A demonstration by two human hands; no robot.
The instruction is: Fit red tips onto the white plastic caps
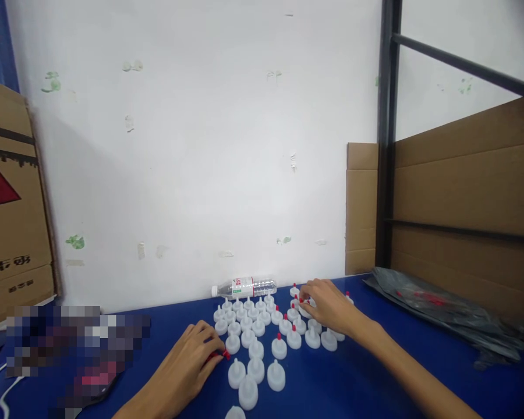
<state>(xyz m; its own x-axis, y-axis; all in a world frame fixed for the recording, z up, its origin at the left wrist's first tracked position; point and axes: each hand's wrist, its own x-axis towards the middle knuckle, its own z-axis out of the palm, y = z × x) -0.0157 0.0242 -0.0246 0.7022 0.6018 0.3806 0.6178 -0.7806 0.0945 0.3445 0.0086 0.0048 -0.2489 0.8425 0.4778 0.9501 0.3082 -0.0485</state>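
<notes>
Several white nozzle caps (255, 370) with pointed spouts stand upright on a blue tabletop (314, 390). Some of them, such as this red-tipped nozzle cap (279, 347), carry a small red tip cap on the spout. My left hand (190, 358) rests at the left edge of the group, fingers curled round small red tip caps (226, 354); part of them is hidden under the fingers. Over the back right of the group, my right hand (327, 302) pinches a red tip cap (301, 301) at the spout of a nozzle cap, partly covering the pieces below.
A clear water bottle (244, 287) lies on its side against the white wall. Grey plastic bags (441, 308) lie at the right, by a black metal frame (386, 174) and cardboard. A carton (15, 192) and a blurred-out item (100, 361) with white cables are at left.
</notes>
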